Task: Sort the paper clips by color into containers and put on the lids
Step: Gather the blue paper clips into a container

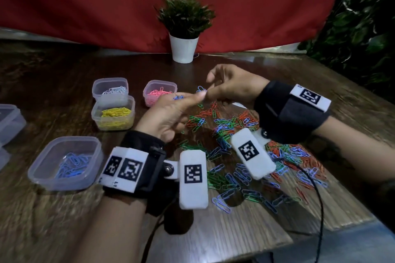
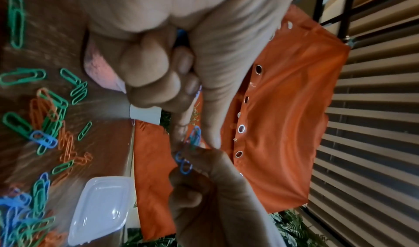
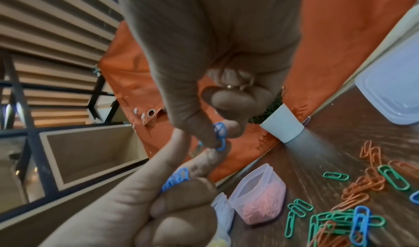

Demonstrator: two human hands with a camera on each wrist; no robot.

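Observation:
Both hands meet in the air over the table. My left hand [image 1: 190,97] is palm up, its fingers curled round a small bunch of blue paper clips [image 1: 178,97], which show between thumb and fingers in the right wrist view [image 3: 176,177]. My right hand [image 1: 208,89] pinches one blue paper clip [image 1: 201,89] between thumb and forefinger, right at the left thumb tip [image 3: 219,134]. The blue-clip container [image 1: 42,168] sits open at the near left. A mixed pile of blue, green and orange-red clips [image 1: 235,156] lies under and in front of the hands.
Open containers of white clips [image 1: 98,83], yellow clips [image 1: 96,121] and pink clips [image 1: 147,89] stand at the middle left. Clear lids [image 1: 8,121] lie at the left edge, another lid [image 2: 99,209] behind the pile. A potted plant [image 1: 183,49] stands at the back.

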